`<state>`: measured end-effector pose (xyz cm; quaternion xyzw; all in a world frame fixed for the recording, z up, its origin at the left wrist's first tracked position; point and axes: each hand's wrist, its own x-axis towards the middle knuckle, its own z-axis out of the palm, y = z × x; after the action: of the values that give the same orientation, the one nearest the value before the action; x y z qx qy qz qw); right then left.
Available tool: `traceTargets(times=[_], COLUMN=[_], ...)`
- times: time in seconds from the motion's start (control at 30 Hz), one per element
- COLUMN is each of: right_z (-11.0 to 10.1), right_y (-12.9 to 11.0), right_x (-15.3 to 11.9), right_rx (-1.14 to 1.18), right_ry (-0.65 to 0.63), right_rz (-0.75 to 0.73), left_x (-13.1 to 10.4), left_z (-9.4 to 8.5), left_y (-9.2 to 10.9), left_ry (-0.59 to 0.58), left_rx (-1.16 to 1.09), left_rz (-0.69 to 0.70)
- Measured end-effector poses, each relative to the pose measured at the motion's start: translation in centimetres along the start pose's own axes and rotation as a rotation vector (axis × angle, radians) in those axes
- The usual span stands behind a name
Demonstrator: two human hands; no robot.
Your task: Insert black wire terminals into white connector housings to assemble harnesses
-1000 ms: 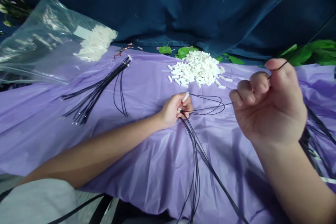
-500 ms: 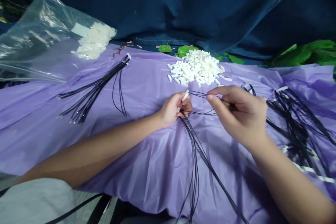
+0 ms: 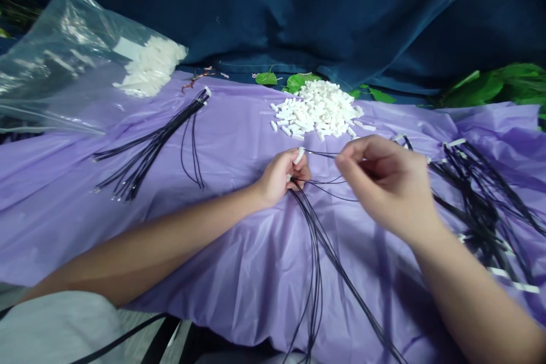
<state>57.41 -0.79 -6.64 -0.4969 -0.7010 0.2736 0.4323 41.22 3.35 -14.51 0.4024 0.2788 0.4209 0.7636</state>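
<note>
My left hand [image 3: 281, 180] is closed around a small white connector housing [image 3: 299, 156], held between thumb and forefinger. A second white piece, with several thin black wires [image 3: 318, 227] coming from it, is tucked in the same hand; the wires hang down toward my lap. To the right, my right hand [image 3: 384, 185] pinches a thin black wire [image 3: 323, 153] between thumb and forefinger. The wire's tip points at the housing's upper end; whether it touches is too small to tell. Other loose wires run from the left hand beneath the right hand.
Behind the hands lies a heap of white connector housings [image 3: 326, 108] on the purple sheet [image 3: 239, 125]. A wire bundle [image 3: 157, 142] rests at left, near a clear plastic bag [image 3: 85, 57] of white pieces. More black wire bundles [image 3: 478, 199] lie at right. Green leaves [image 3: 499, 85] edge the back.
Two wires reached the housing from my right hand; now one wire shows there, and another sags lower beneath that hand. The right hand shifted slightly; the left keeps its hold.
</note>
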Motion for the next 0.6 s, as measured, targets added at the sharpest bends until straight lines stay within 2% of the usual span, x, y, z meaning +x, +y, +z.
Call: traceTargets(times=[0.17,0.27,0.6], right_z=[1.9,2.0,2.2], right_y=[2.5,3.1,3.0], right_x=[0.0,0.1,0.0], right_rx=[-0.224,-0.242,-0.232], right_ry=[0.040,0.070,0.072], right_rz=[-0.160,-0.165,-0.148], left_x=[-0.2,-0.3,-0.3], left_z=[-0.1,0.0,-0.2], left_y=[-0.3,-0.3,-0.4], left_ry=[-0.027,-0.019,-0.023], left_rx=[0.051,0.079,0.116], left_rz=[0.061,0.076,0.085])
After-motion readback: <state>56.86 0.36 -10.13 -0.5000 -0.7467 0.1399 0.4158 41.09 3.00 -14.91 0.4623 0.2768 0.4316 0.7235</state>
